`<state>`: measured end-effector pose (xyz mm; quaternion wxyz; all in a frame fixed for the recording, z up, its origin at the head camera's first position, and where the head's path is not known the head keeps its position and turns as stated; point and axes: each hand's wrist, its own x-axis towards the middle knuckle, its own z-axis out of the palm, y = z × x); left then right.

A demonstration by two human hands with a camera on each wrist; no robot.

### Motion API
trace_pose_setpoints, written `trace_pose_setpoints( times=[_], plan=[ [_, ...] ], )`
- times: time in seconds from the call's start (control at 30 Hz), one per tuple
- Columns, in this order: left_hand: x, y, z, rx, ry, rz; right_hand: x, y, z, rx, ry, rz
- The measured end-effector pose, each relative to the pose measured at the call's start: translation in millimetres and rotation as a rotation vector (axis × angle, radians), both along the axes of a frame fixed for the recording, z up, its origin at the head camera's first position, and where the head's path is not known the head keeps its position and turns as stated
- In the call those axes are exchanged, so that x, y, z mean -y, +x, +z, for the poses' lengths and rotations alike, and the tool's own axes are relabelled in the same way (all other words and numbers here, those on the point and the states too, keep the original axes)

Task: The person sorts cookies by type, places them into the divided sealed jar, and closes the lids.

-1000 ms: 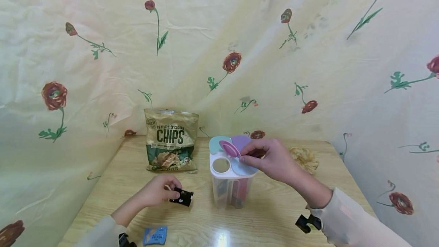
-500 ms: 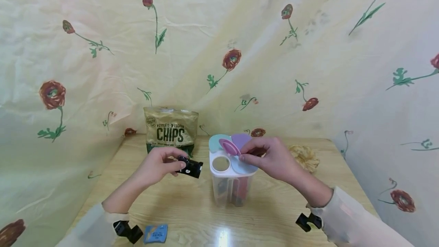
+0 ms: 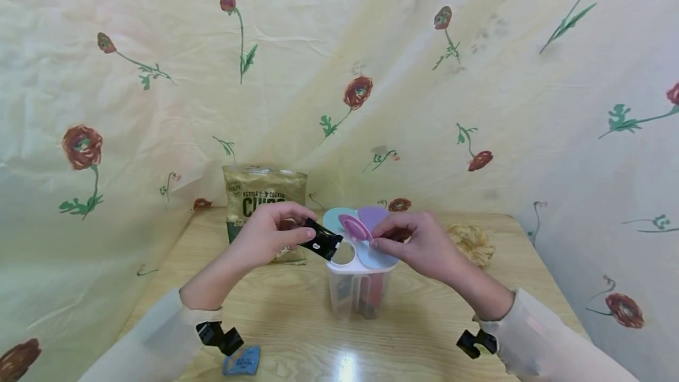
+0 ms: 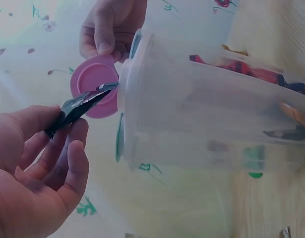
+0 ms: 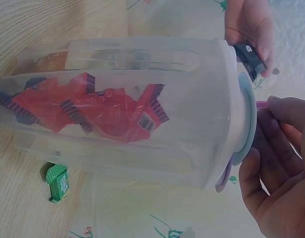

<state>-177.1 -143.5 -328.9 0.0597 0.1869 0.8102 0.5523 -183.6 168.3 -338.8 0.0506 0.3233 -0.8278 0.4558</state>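
Observation:
My left hand [image 3: 273,231] pinches a small black wrapped packet [image 3: 322,241] between thumb and fingers. The packet's far end is right at the round opening in the top of a clear plastic container [image 3: 350,296]. With thumb and fingertips my right hand [image 3: 419,243] holds up the pink flap lid [image 3: 354,227] of that opening. The other flaps, teal, purple and light blue [image 3: 375,257], lie down on the white top. Red packets [image 5: 110,109] show through the container wall in the right wrist view. Through the left wrist view, the black packet [image 4: 80,106] is tilted toward the rim.
A gold and green chips bag [image 3: 265,187] stands at the back left, partly behind my left hand. A blue packet [image 3: 241,361] lies near the table's front. Behind my right hand is a crumpled yellowish bundle [image 3: 471,244]. A small green box [image 5: 58,182] stands behind the container.
My left hand has lifted the black packet from low over the table and carried it right, to the container's opening. My right hand keeps the pink flap raised in the same place.

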Motion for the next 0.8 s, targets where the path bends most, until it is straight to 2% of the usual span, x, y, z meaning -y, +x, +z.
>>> trace_pose_setpoints(
  times=[0.3, 0.53, 0.8],
  plan=[
    [-20.2, -9.9, -3.1, -0.018, -0.031, -0.032, 0.6, -0.3, 0.4, 0.007, -0.003, 0.003],
    [-29.6, -9.9, -4.4, -0.108, -0.099, -0.034, 1.4, -0.4, 0.1, 0.012, -0.008, 0.003],
    [-34.7, -10.3, -4.5, -0.113, -0.130, -0.029, 1.3, -0.2, 1.1, 0.015, -0.005, -0.002]
  ],
)
